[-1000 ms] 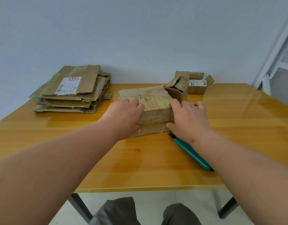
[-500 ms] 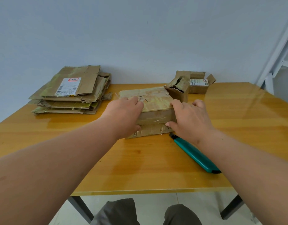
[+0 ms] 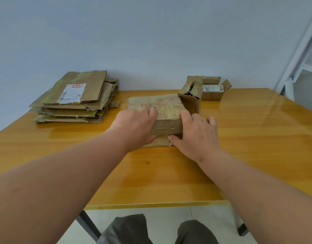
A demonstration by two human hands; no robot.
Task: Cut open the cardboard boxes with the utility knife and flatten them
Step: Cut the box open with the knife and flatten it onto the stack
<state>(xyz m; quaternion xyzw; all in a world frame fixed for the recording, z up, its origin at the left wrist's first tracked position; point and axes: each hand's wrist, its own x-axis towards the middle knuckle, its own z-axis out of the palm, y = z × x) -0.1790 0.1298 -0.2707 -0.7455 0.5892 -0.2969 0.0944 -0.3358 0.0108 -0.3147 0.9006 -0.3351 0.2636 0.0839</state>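
At the far left of the table [image 3: 257, 138] sits a pile of flattened cardboard [image 3: 76, 99], stacked out of the way, most likely so the finished pieces leave working room in the middle. Next comes the left hand [image 3: 136, 125], fingers curled over the near left edge of the taped box [image 3: 162, 110], which rests in the centre of the table on what looks like a loose flap or second piece of card. The right hand [image 3: 195, 134] grips the opposite near corner, thumb low against the front face and fingers wrapped around the side. Holding both corners probably serves to steady or turn the box for cutting. Just beside its far right corner stands a torn open box [image 3: 190, 99], and behind that a small labelled box [image 3: 212, 90], seemingly waiting their turn. The knife is not visible.
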